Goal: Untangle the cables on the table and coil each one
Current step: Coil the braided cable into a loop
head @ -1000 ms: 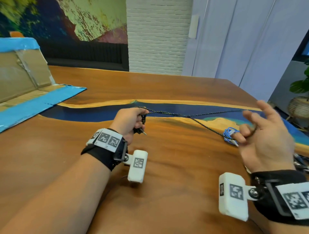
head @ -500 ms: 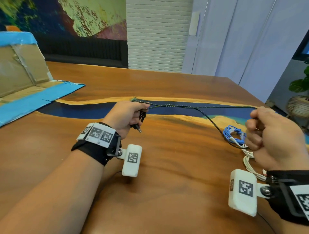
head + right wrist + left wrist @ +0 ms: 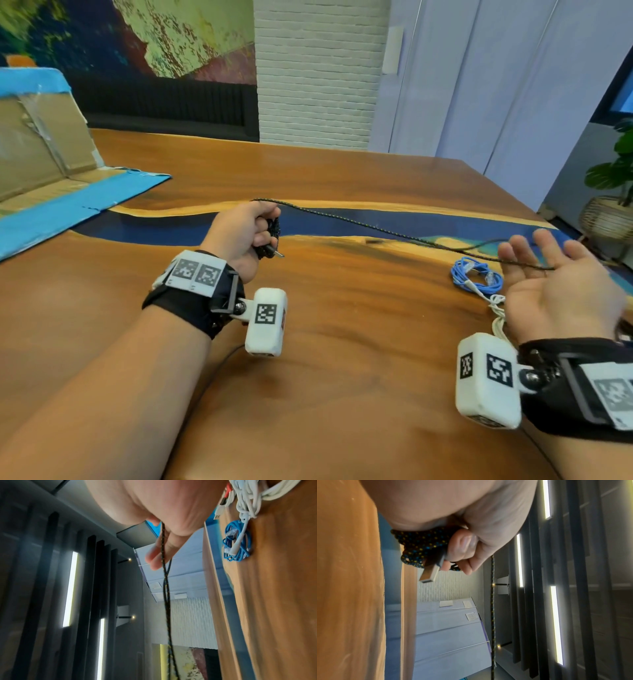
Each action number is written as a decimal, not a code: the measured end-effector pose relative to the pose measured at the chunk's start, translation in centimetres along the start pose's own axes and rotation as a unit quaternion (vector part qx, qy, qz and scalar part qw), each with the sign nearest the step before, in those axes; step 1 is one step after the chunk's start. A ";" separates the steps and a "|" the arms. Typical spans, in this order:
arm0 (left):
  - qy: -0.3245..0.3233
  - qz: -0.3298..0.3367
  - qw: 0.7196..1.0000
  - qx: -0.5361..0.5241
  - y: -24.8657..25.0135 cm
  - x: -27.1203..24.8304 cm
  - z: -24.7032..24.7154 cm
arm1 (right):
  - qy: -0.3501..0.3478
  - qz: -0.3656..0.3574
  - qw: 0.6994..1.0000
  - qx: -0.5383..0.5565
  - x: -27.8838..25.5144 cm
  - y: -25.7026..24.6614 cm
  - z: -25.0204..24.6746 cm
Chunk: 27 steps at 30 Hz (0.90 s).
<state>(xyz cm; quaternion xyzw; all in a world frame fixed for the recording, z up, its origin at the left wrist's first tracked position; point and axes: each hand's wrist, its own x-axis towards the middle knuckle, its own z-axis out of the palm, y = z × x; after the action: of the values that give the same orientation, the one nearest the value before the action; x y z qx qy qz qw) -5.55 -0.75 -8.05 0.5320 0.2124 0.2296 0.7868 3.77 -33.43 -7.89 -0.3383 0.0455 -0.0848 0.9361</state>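
Note:
My left hand [image 3: 255, 228] grips several loops of a black braided cable [image 3: 359, 224] with yellow and blue specks; in the left wrist view the loops [image 3: 418, 545] and a USB plug [image 3: 429, 573] stick out below the curled fingers [image 3: 462, 547]. The free length runs right across the table and lies over the palm of my right hand [image 3: 548, 270], which is palm-up with straight fingers. In the right wrist view the cable [image 3: 165, 568] passes along those fingers [image 3: 157, 558]. A blue cable bundle [image 3: 476, 277] and a white cable [image 3: 498, 315] lie on the table by the right hand.
The wooden table [image 3: 342, 342] has a blue resin strip across it. A flattened cardboard box with blue tape [image 3: 51, 192] lies at the far left. A potted plant in a woven basket [image 3: 606, 212] stands beyond the table's right edge.
My right hand was closed round the black cable half a second ago; it has now opened palm-up, with the cable lying across it. The left hand keeps gripping the coil.

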 end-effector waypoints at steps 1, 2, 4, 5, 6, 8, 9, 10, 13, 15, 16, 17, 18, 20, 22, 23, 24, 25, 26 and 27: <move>0.006 0.004 1.000 0.003 0.0 0.0 0.0 | -0.017 0.011 0.999 -0.029 0.0 0.2 0.1; 0.008 0.008 1.000 0.008 0.0 -0.1 0.0 | -0.045 0.035 0.996 -0.073 -0.1 0.5 0.2; -0.002 0.014 1.000 0.022 0.1 -0.3 0.2 | -0.123 0.100 0.971 -0.181 -0.9 1.0 0.7; -0.012 0.012 0.999 0.027 0.2 -0.5 0.4 | -0.164 0.123 0.950 -0.236 -1.4 1.4 0.9; -0.025 0.007 0.999 0.029 0.1 -0.6 0.6 | -0.197 0.131 0.930 -0.280 -2.0 1.8 1.0; -0.051 -0.009 0.998 0.027 0.0 -1.0 1.1 | -0.231 0.123 0.908 -0.328 -2.9 2.8 1.3; -0.061 -0.017 0.998 0.021 0.0 -1.1 1.2 | -0.240 0.116 0.902 -0.340 -3.1 3.3 1.3; -0.068 -0.024 0.997 0.012 0.0 -1.1 1.3 | -0.246 0.109 0.897 -0.350 -3.2 3.7 1.2; -0.065 -0.028 0.997 -0.010 0.4 -1.0 0.9 | -0.255 0.096 0.877 -0.395 -2.7 4.5 0.6; -0.054 -0.020 0.998 -0.001 0.5 -1.0 0.8 | -0.245 0.068 0.859 -0.444 -2.4 4.8 0.2; -0.051 -0.014 0.998 0.013 0.5 -1.1 0.8 | -0.234 0.036 0.851 -0.470 -2.3 4.8 0.1; -0.053 -0.008 0.998 0.030 0.4 -1.3 1.0 | -0.226 -0.001 0.846 -0.483 -2.4 4.6 0.2; -0.059 -0.003 0.997 0.043 0.2 -1.6 1.3 | -0.228 -0.036 0.846 -0.480 -2.7 4.3 0.3; -0.081 -0.002 0.995 0.054 0.0 -2.5 2.2 | -0.261 -0.073 0.864 -0.425 -3.5 3.8 0.8; -0.106 -0.007 0.992 0.063 -0.4 -3.6 3.3 | -0.326 -0.019 0.891 -0.316 -5.3 3.5 1.8; -0.117 -0.008 0.991 0.068 -0.6 -4.1 3.8 | -0.356 0.025 0.893 -0.274 -6.3 3.7 2.2; -0.128 -0.008 0.989 0.070 -0.9 -4.5 4.3 | -0.380 0.057 0.886 -0.259 -7.1 4.1 2.5; -0.137 -0.009 0.988 0.070 -1.3 -4.8 4.7 | -0.402 0.080 0.871 -0.269 -7.8 4.6 2.7; -0.144 -0.010 0.987 0.069 -1.7 -4.9 5.0 | -0.422 0.102 0.855 -0.285 -8.4 5.3 2.7; -0.150 -0.011 0.986 0.072 -2.0 -5.0 5.2 | -0.437 0.127 0.839 -0.297 -8.9 5.9 2.7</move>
<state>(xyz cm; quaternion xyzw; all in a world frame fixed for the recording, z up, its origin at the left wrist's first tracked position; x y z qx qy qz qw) -6.29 -8.21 -7.67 0.6132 0.1138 0.1230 0.7719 -3.86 -25.54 -9.36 -0.5935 -0.3031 0.2093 0.7156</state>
